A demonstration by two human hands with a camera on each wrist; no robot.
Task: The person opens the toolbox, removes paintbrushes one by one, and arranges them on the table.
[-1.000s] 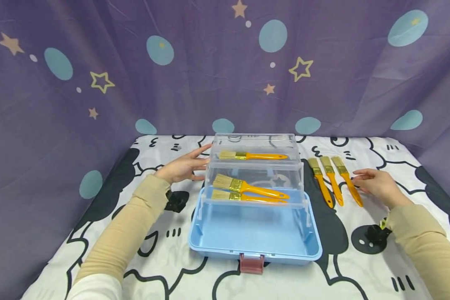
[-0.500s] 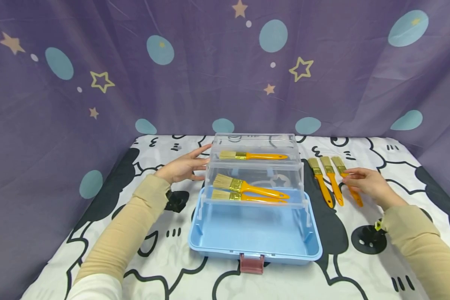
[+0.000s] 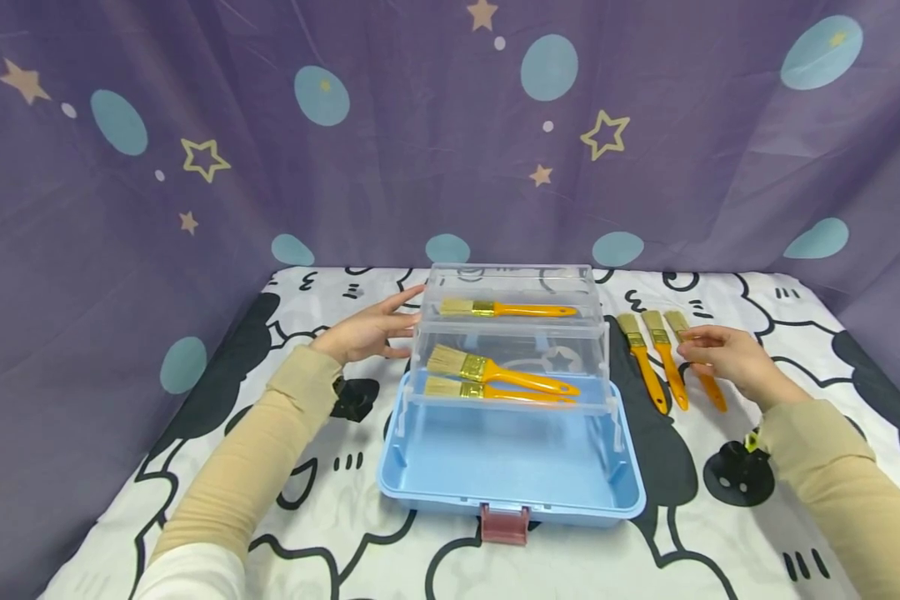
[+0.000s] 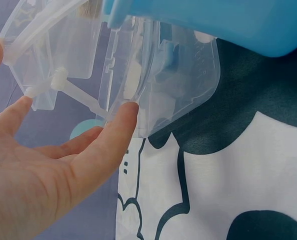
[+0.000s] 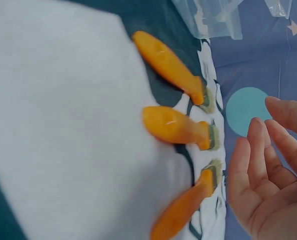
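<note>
An open toolbox with a blue base (image 3: 510, 458) and clear stepped trays (image 3: 510, 340) stands mid-table. One yellow-handled paintbrush (image 3: 536, 310) lies in the upper tray. Two more, an angled paintbrush (image 3: 536, 382) and one in front of it, lie in the lower tray. My left hand (image 3: 363, 335) has its fingers spread at the trays' left side; in the left wrist view fingertips (image 4: 128, 111) appear against the clear plastic. My right hand (image 3: 735, 360) hovers over the rightmost loose paintbrush (image 3: 711, 390), partly covering it. The right wrist view shows relaxed fingers (image 5: 257, 145) with nothing between them.
Left of that brush lie two other loose paintbrushes, a middle one (image 3: 671, 367) and a left one (image 3: 647, 371), bristles pointing away. A reddish latch (image 3: 504, 525) hangs at the toolbox front. Behind the patterned tablecloth (image 3: 330, 533) hangs a purple curtain (image 3: 420, 167).
My right hand has moved left, from beside the rightmost loose paintbrush to over it. The left hand stays at the trays. The head view has shifted slightly.
</note>
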